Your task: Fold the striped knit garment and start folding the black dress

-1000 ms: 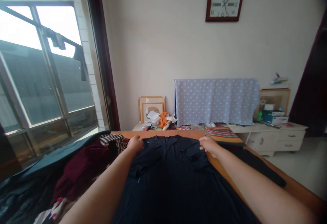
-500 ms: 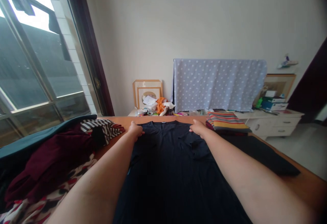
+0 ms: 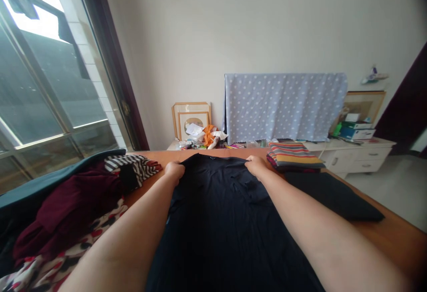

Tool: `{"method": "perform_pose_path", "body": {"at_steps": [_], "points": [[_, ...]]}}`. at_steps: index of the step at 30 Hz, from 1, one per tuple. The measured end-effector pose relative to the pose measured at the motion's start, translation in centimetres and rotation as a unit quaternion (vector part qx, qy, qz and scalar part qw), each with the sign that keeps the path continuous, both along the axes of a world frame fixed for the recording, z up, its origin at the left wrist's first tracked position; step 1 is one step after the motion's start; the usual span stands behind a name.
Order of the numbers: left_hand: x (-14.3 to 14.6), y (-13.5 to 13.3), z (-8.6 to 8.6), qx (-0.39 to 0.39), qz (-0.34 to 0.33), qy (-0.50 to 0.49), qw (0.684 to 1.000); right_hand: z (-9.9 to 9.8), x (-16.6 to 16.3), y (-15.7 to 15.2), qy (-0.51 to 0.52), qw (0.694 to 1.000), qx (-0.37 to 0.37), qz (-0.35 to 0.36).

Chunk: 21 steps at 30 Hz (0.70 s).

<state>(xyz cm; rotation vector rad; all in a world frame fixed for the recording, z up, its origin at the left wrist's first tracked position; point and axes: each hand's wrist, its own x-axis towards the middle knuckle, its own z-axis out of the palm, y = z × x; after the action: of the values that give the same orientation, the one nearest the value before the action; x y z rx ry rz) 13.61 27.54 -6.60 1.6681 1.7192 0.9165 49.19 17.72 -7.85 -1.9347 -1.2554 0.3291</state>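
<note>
A black T-shirt (image 3: 220, 212) stretches across the table (image 3: 156, 153) in front of me, its neckline at the far end and its lower part running out of view below. My left hand (image 3: 175, 172) is closed on the shirt's left shoulder. On the other side, my right hand (image 3: 255, 166) pinches the right shoulder. The collar hangs between the two hands, and some creases run over the upper body of the shirt. Fingertips of both hands are partly hidden by cloth.
On the left lies a heap of clothes: a maroon garment (image 3: 76, 205), a striped piece (image 3: 140, 167) and a spotted one (image 3: 83, 250). To the right are folded striped cloth (image 3: 295, 156) and a folded black garment (image 3: 333, 194). Behind stands a white cabinet (image 3: 363, 156).
The shirt's far edge has risen slightly and the cloth between my hands is pulled differently, with the sleeve folds flatter. Both hands keep their grip; the right has shifted slightly left.
</note>
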Motion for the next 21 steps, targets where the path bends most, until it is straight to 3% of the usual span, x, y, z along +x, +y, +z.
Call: {"method": "perform_pose_path", "body": {"at_steps": [5, 10, 15, 21], "points": [[-2.1, -6.2, 2.1, 0.002, -0.011, -0.017, 1.0, 2.5, -2.2, -6.2, -0.018, 0.998, 0.043, 0.043], [-5.6, -16.6, 3.9, 0.004, -0.073, -0.058, 0.996, 4.2, -4.2, -16.7, -0.049, 0.993, 0.042, 0.097], [-10.5, -28.0, 5.3, -0.003, -0.143, -0.12, 0.983, 4.0, -5.5, -29.1, -0.034, 0.991, 0.047, 0.122], [-15.3, -38.8, 6.0, 0.009, -0.159, -0.069, 0.985, 2.9, -7.7, -41.2, -0.028, 0.991, 0.039, 0.128]]}}
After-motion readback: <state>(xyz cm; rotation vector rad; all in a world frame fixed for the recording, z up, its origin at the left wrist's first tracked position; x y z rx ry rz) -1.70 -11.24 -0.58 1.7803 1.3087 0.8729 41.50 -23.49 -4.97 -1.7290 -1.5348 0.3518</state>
